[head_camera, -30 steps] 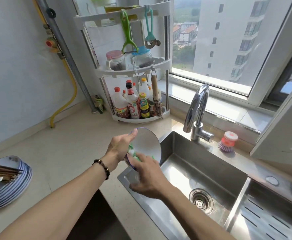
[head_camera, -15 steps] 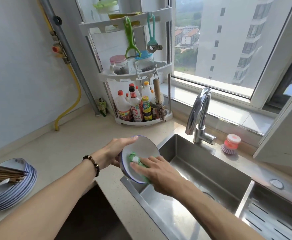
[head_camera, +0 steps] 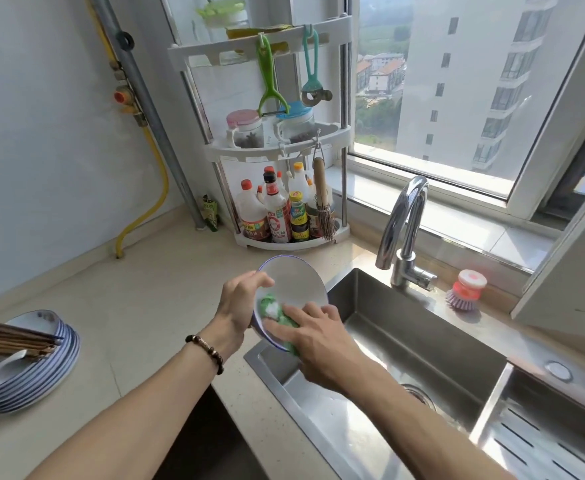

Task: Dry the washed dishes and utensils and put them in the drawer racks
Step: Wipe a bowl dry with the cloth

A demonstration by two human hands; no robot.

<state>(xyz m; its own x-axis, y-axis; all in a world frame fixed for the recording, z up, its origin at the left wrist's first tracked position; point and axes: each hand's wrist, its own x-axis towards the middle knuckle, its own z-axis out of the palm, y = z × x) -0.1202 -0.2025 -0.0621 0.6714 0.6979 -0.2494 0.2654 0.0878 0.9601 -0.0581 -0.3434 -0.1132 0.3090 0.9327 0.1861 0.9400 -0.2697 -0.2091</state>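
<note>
Left hand point(head_camera: 241, 303) grips the tilted plate point(head_camera: 293, 289) at its 9 o'clock rim, right hand point(head_camera: 313, 336) presses the green cloth point(head_camera: 277, 311) at 6 o'clock inside it, stack point(head_camera: 55, 362) lies well left on the desk point(head_camera: 138, 306).

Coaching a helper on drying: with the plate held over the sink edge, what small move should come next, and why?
Probably slide the green cloth up across the plate: the right hand presses it only on the lower part, while the left hand grips the rim.
</note>
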